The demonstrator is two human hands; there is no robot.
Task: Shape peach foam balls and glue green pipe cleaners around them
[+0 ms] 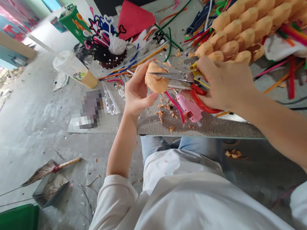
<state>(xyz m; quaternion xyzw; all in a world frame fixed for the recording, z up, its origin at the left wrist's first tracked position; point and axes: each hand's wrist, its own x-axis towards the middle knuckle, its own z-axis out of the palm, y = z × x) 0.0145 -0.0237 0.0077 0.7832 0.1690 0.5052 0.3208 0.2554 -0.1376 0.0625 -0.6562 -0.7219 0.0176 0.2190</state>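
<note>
My left hand (138,90) is closed around a tan cup piece (157,78) that looks cut from a pulp egg tray. In my right hand (224,79) is a pair of scissors with red handles (201,103). Their metal blades lie apart across the upper part of the cup piece; whether they bite into it I cannot tell. Just beyond my right fingers shows a yellow box cutter (198,74), partly hidden. Below the scissors a pink glue gun (189,107) rests on the table, with tan scraps (160,116) around it.
Tan egg trays (245,29) are piled at the right among coloured pipe cleaners. A drink cup (77,71) stands at the left edge, near a blurred phone-like object (92,107). Further back are a decorated bundle (109,47) and red sheet (136,19). A dustpan (50,187) lies on the floor.
</note>
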